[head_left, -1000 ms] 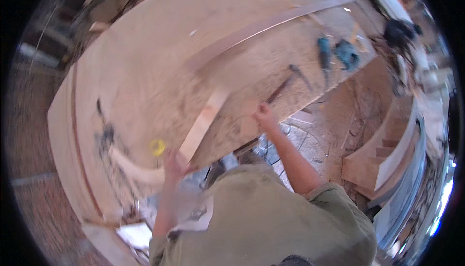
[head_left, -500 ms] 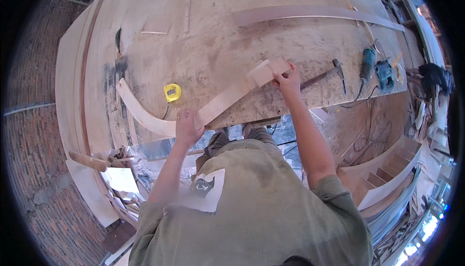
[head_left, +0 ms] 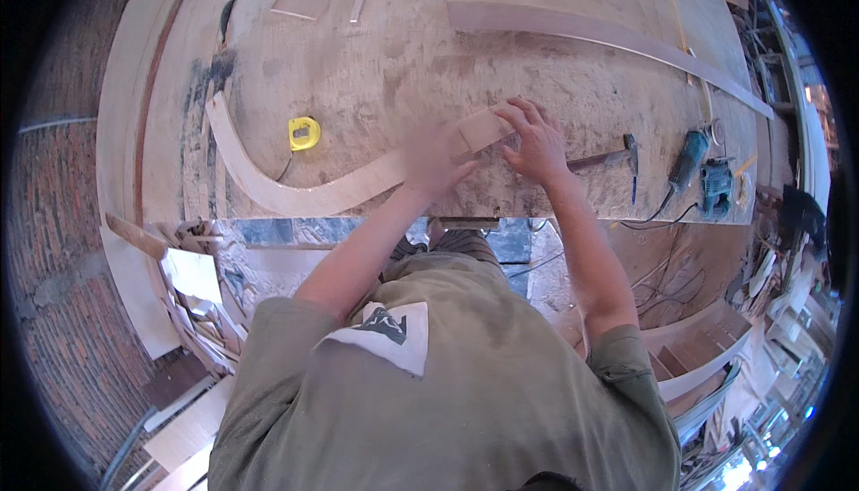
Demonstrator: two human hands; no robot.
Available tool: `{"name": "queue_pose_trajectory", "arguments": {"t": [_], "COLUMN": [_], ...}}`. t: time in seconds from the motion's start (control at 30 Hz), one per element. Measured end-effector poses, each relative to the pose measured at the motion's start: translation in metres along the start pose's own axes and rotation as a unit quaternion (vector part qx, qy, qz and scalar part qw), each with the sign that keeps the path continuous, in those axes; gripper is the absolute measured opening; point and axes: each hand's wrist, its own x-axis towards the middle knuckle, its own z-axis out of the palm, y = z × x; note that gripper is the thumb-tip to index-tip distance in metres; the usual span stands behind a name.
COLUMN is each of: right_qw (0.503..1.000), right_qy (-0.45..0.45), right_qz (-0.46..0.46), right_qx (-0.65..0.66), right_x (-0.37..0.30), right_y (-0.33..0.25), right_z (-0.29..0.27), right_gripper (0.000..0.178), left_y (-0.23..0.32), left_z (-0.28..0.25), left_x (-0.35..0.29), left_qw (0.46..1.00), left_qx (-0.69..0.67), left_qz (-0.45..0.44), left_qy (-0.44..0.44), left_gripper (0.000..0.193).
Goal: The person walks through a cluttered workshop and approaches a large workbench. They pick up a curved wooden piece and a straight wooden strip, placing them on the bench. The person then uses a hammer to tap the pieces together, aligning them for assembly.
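A pale curved wooden piece (head_left: 309,202) lies on the worktable (head_left: 358,88), one end swept up to the left. At its straight right end sits a short flat wooden block (head_left: 481,130). My right hand (head_left: 537,144) has its fingers over the far side of this block and the thumb at the near edge, gripping it. My left hand (head_left: 433,162) is over the piece just left of the block, its fingers smeared by motion. Beyond the curve lies a yellow tape measure (head_left: 304,133).
To the right are a hammer (head_left: 630,153), a teal angle grinder (head_left: 689,162) and another teal power tool (head_left: 717,187) with cords. A long wooden strip (head_left: 608,33) lies at the back. Left stands a brick wall (head_left: 63,223); wood scraps lie below the table.
My left hand has slid right along the curved piece, from its middle toward the block. The piece now lies further onto the table. My right hand stays at the block, fingers now over it.
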Motion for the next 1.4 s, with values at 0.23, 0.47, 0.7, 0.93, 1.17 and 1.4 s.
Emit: {"name": "queue_pose_trajectory", "arguments": {"t": [0.23,0.47,0.7,0.93,1.17,1.4], "right_qw": [0.99,0.988,0.995,0.98,0.905,0.404], "right_qy": [-0.07,-0.11,-0.103,-0.145,0.085,0.196], "right_qz": [-0.122,-0.109,0.008,0.114,0.28,0.429], "right_qx": [-0.031,-0.003,-0.011,-0.079,0.308,0.784], "right_x": [0.044,0.057,0.029,-0.009,0.031,0.178], "right_y": [0.014,0.018,0.057,0.091,0.111,0.158], "right_z": [0.007,0.009,-0.022,-0.041,-0.014,0.017], "right_gripper": [0.067,0.058,0.065,0.067,0.066,0.077], "left_y": [-0.004,-0.008,-0.003,-0.024,-0.037,-0.01], "left_z": [0.029,0.037,0.0,-0.028,-0.043,-0.098], "left_x": [0.019,0.03,0.016,-0.014,-0.021,-0.015], "left_qw": [0.998,0.998,0.994,0.99,0.977,0.987], "left_qx": [0.035,0.01,0.079,0.093,0.154,0.132], "left_qz": [-0.056,-0.06,-0.041,-0.053,-0.05,0.04], "left_qy": [-0.022,-0.027,-0.065,-0.088,-0.139,-0.08], "left_gripper": [0.083,0.08,0.089,0.081,0.069,0.076]}}
